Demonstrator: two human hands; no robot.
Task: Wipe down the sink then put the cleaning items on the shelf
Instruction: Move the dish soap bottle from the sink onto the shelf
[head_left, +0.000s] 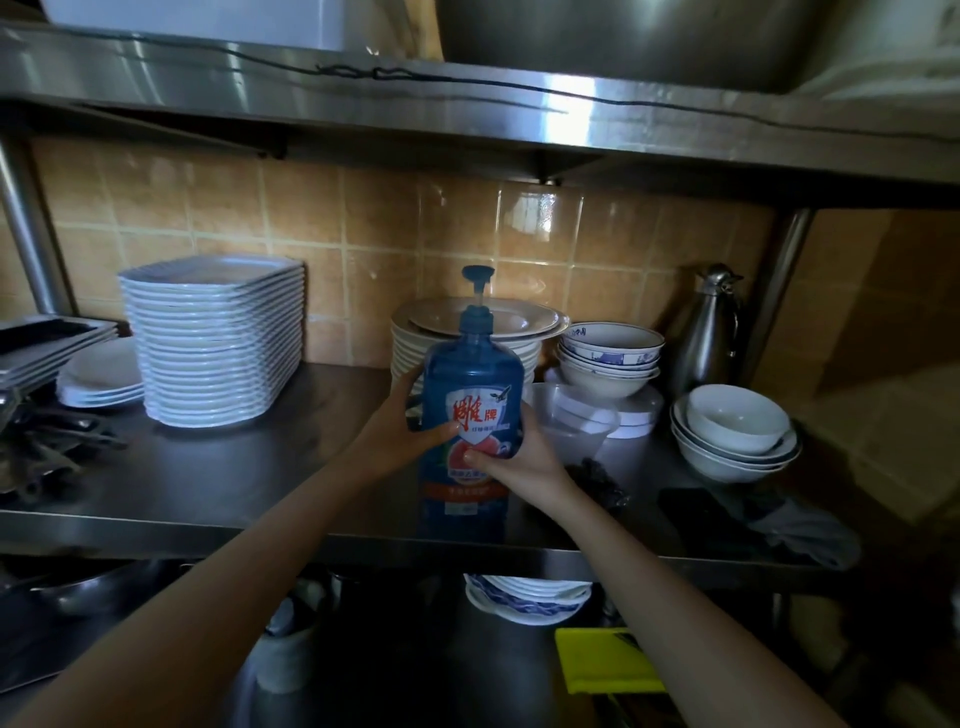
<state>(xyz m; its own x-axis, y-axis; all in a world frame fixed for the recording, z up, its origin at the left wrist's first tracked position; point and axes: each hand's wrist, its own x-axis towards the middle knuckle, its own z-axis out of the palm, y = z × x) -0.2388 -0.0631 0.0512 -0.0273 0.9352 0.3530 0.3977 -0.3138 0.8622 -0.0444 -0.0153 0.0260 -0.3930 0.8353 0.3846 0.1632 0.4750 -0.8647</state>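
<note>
A blue dish-soap pump bottle with a red and white label is upright at the middle of the steel shelf. My left hand grips its left side with the thumb on the label. My right hand holds its lower right side. I cannot tell whether the bottle's base rests on the shelf or hangs just above it. A dark scouring pad and a grey cloth lie on the shelf to the right.
On the shelf are a tall stack of white square plates, round plates behind the bottle, bowls, more bowls, clear containers and a steel jug. Metal trays sit far left. Another steel shelf runs overhead.
</note>
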